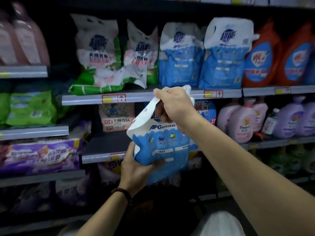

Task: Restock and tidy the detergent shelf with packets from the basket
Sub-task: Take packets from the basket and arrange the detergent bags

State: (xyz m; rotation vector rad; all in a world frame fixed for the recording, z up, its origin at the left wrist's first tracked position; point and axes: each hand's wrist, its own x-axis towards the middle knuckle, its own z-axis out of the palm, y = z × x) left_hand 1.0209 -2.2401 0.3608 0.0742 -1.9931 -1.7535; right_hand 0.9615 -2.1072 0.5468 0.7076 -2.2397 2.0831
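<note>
Centre frame: blue-and-white packet (163, 145) held in the air in front of the shelving, tilted, top leaning toward the upper right. Right hand (173, 106) clamps the packet's white top edge, fingers curled over it. Left hand (136, 169) grips the lower left corner from below, thumb across the printed front. Dark bead bracelet (121, 193) on the left wrist.

The packet is below and in front of the detergent shelf (150, 96). Its top overlaps the grey front rail at centre, and it is not on the shelf. On that shelf, just above the right hand, two matching blue packets (180, 55) stand upright side by side, touching. Left of them green-and-white packets (98, 46) stand crumpled, and one fallen packet (102, 82) lies flat at the front edge (overhanging the rail a little). Right of the blue ones: orange bottles (262, 60) with blue labels.

Upper left: pale pink bottles (25, 36). Mid left: green packs (30, 108). Lower left: purple packs (40, 154) lying flat. Right side, one level down: pink Comfort bottles (242, 123), then lilac bottles (293, 120). Red-and-yellow price tags (113, 98) on the rail. Frame is motion-blurred, small print unreadable.
</note>
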